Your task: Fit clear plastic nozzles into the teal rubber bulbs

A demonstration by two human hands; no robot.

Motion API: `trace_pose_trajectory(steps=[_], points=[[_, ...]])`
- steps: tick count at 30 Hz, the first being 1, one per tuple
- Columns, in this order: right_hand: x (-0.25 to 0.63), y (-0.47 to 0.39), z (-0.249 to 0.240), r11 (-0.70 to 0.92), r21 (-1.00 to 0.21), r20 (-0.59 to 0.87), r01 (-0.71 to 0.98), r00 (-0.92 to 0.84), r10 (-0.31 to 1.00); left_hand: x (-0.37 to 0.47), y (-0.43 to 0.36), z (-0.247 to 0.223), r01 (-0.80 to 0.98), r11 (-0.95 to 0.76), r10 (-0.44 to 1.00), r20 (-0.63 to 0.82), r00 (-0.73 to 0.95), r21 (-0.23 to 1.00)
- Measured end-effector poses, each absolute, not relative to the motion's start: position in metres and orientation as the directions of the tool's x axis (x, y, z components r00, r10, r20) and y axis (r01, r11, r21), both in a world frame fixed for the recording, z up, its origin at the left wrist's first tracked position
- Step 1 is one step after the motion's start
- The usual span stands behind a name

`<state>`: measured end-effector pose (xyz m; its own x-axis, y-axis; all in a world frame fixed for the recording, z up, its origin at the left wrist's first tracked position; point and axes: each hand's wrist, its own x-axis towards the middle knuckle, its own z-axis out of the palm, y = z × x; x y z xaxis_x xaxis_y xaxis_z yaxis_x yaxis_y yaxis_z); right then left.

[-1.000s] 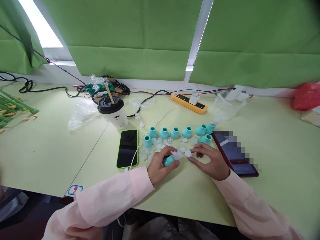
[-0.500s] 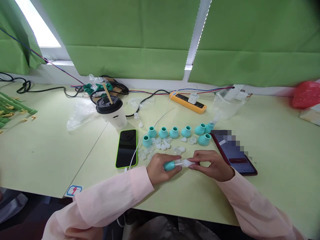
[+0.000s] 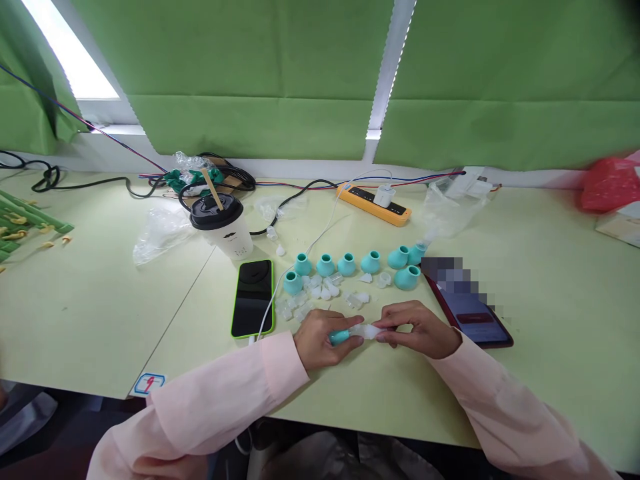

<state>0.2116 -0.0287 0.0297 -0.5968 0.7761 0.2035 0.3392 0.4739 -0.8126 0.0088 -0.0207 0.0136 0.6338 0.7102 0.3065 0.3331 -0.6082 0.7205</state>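
My left hand point(image 3: 325, 339) is wrapped round a teal rubber bulb point(image 3: 340, 337), which lies on its side with its neck to the right. A clear plastic tube piece with a white soft tip point(image 3: 369, 331) sticks out of that neck. The fingertips of my right hand point(image 3: 413, 328) pinch the white tip at its far end. Just beyond my hands lie loose white tips point(image 3: 326, 291) and clear plastic pieces point(image 3: 356, 300). Several more teal bulbs point(image 3: 349, 265) stand in a row behind them, open necks up.
A green-edged phone point(image 3: 253, 298) with a white cable lies left of my hands, a dark red phone point(image 3: 475, 310) right. Behind stand a lidded paper cup point(image 3: 227, 230) with a straw, an orange power strip point(image 3: 373, 204) and a clear plastic bag point(image 3: 453, 207).
The clear piece and white tip have moved left, closer to the bulb, and less of the clear tube shows. My right hand has shifted slightly left with the tip.
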Motion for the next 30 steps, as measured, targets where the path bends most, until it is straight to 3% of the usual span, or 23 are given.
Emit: trace_pose_trajectory(steps=[13,18,25,30], points=[[0.208,-0.027,0.02,0.36,-0.882,0.142,0.303,-0.557,0.818,0.006,-0.018,0.008,0.335,-0.708,0.649,0.387,0.655,0.622],[0.206,-0.029,0.022,0.343,-0.891,0.15,0.298,-0.518,0.842,0.005,-0.016,0.006,0.286,-0.704,0.645,0.417,0.641,0.65],[0.198,-0.036,0.041,0.484,-0.821,0.335,0.303,-0.431,0.838,0.007,-0.02,0.007,0.227,-0.619,0.725,0.434,0.535,0.752],[0.201,-0.045,0.069,0.531,-0.748,0.42,0.398,-0.336,0.843,0.004,-0.021,0.013,0.12,-0.632,0.687,0.482,0.544,0.766]])
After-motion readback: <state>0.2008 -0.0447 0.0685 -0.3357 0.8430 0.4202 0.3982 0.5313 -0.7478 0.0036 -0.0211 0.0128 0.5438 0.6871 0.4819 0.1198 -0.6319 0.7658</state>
